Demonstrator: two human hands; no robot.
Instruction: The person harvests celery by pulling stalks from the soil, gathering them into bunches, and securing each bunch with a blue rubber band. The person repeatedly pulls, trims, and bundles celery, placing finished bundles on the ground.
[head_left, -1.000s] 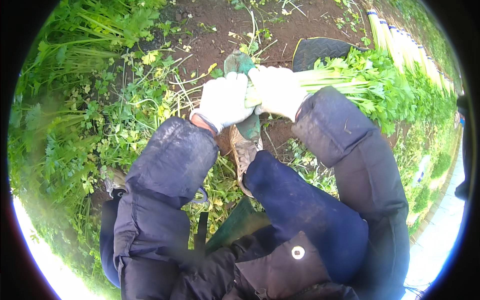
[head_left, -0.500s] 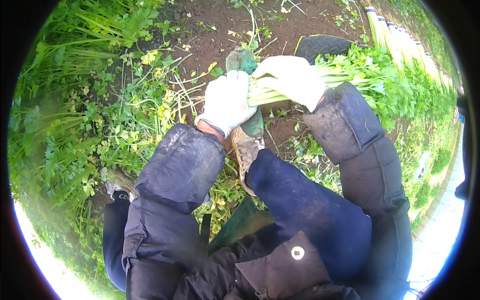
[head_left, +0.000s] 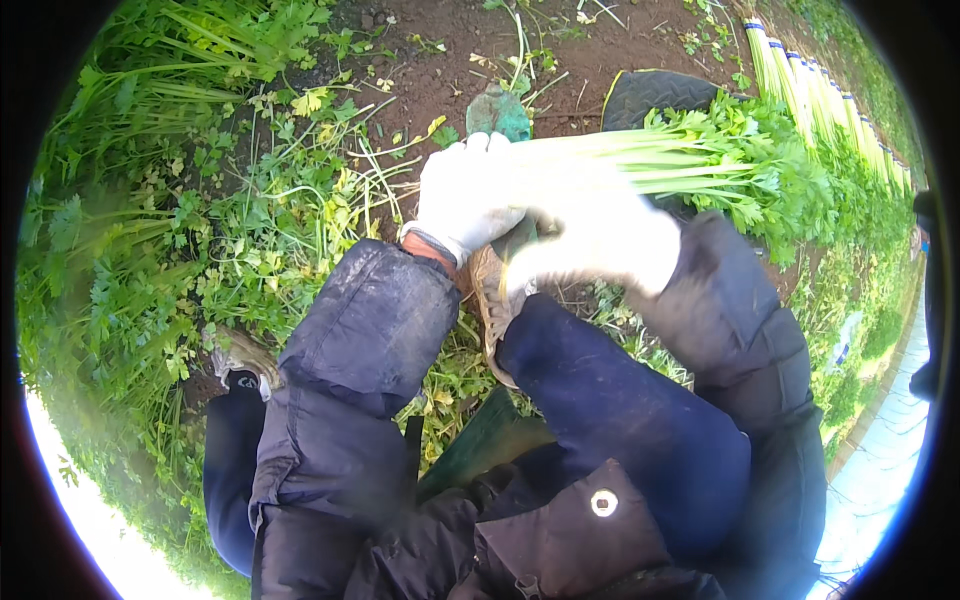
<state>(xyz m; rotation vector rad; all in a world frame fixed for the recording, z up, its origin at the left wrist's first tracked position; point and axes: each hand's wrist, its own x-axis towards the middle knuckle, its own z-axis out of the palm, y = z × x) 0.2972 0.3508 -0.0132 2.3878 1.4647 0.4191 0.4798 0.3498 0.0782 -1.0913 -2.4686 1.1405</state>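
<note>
A bunch of celery lies sideways in front of me, its pale stalks at the left and leafy tops at the right. My left hand, in a white glove, is closed around the base end of the stalks. Just below the bunch, my white-gloved right hand is smeared by motion and overexposed. Its fingers cannot be made out, nor whether they touch the stalks. Under the hands are my tan shoe and a worn green piece of material.
Several celery bunches with blue bands lie in a row at the far right. A black textured pad with a yellow edge is behind the held bunch. Leafy celery plants fill the left, with loose trimmings on brown soil.
My right hand has come off the top of the stalks and moved down toward me, baring more of the bunch. The left hand keeps its hold at the base.
</note>
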